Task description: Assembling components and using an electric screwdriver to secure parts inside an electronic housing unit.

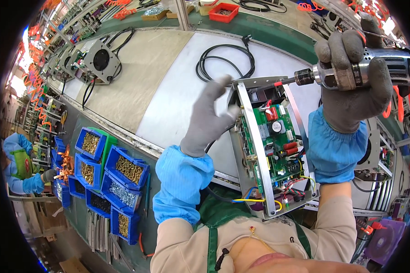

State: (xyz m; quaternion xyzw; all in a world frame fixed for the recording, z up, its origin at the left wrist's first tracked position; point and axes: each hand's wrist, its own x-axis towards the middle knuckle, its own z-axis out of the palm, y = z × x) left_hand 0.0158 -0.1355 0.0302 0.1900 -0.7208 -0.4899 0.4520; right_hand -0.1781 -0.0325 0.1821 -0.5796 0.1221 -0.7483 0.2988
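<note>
In my right hand (351, 102), gloved in grey, is a silver power screwdriver (398, 66) held level, its bit pointing left at the far end of an open metal chassis (249, 123). Whether the bit touches a screw there, I cannot tell. A green circuit board (269, 136) with red and white components fills the chassis, and coloured wires (300, 186) run at its near end. My left hand (207, 118), also grey-gloved, has its fingers apart beside the chassis' far left corner. Whether its thumb touches the metal is unclear.
A coiled black power cord (204, 59) lies beyond the chassis. Blue bins (136, 179) of brass, silver and black screws stand at the left. Fan-fitted units (100, 61) sit far left on the line. Another person's gloved hand (48, 175) shows at the left edge.
</note>
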